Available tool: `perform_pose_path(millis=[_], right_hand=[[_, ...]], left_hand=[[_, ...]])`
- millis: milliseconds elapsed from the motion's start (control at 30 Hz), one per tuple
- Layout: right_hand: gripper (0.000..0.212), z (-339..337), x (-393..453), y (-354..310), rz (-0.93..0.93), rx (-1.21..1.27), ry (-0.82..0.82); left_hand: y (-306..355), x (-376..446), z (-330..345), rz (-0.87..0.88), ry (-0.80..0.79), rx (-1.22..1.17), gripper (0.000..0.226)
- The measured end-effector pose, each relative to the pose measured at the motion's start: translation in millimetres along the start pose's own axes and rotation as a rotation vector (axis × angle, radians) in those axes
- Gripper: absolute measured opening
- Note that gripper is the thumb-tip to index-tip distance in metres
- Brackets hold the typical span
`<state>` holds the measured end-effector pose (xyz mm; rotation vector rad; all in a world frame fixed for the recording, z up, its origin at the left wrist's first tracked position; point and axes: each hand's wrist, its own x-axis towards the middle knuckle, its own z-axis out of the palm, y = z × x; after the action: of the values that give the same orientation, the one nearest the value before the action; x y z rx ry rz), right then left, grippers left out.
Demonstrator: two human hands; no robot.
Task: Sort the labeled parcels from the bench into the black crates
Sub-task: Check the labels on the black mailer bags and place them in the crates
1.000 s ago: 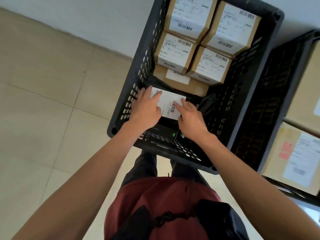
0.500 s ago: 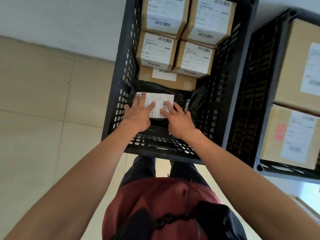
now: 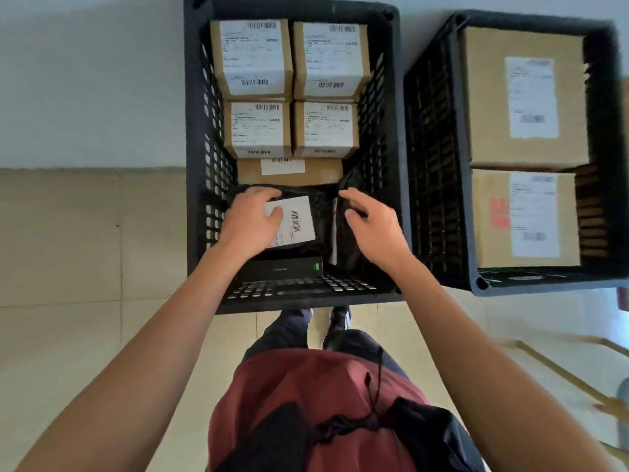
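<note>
Since half a second ago, the right hand [image 3: 372, 229] has come off the white label and drifted to the right side of the crate, while the left hand [image 3: 250, 221] has stayed down on the parcel.

Left hand: lies flat on the black poly parcel [image 3: 299, 219], thumb across the corner of its white label [image 3: 294, 221]; fingers look relaxed, pressing rather than gripping. Probably holding the bag flat so it settles into the near end of the left black crate [image 3: 190, 158].

Right hand: loosely curled, holding nothing that can be made out, fingertips at a second black bag [image 3: 347, 199] standing on edge against the crate's right wall. Likely tucking it aside to make room.

Packing: four labelled brown boxes [image 3: 255, 59] fill the far end in a tight two-by-two, label sides up; a flatter brown box [image 3: 289, 172] sits below them. A black carton [image 3: 280, 269] lies under the poly parcel at the near wall.

Right black crate [image 3: 459, 158]: two larger brown boxes [image 3: 524, 97], labels up; the nearer one carries a red sticker.

Writing: barcodes show on every label; text too small and blurred to read. Faint pale lettering and a green mark on the black carton, not legible.
</note>
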<state>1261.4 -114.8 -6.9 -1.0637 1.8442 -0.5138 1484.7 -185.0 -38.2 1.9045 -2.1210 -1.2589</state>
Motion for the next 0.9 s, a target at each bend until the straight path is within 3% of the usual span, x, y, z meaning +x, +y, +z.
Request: perform_pose_path(millis=[200,367,900], right_hand=[[0.031,-65.2,-51.5,-6.4,-0.037,0.251,0.229],[0.034,-124.2,-97.6,29.9,-0.058,0.332,0.391],[0.036,-278.8,-303.5,209.2,0.006,0.387,0.864]], left_hand=[[101.0,-20.4,-10.0,0.195,0.0,-0.153,0.037],[185.6,-39.8,13.9,0.359,-0.016,-0.181,0.037],[401.6,-173.0,185.0,0.837,-0.247,0.004,0.046]])
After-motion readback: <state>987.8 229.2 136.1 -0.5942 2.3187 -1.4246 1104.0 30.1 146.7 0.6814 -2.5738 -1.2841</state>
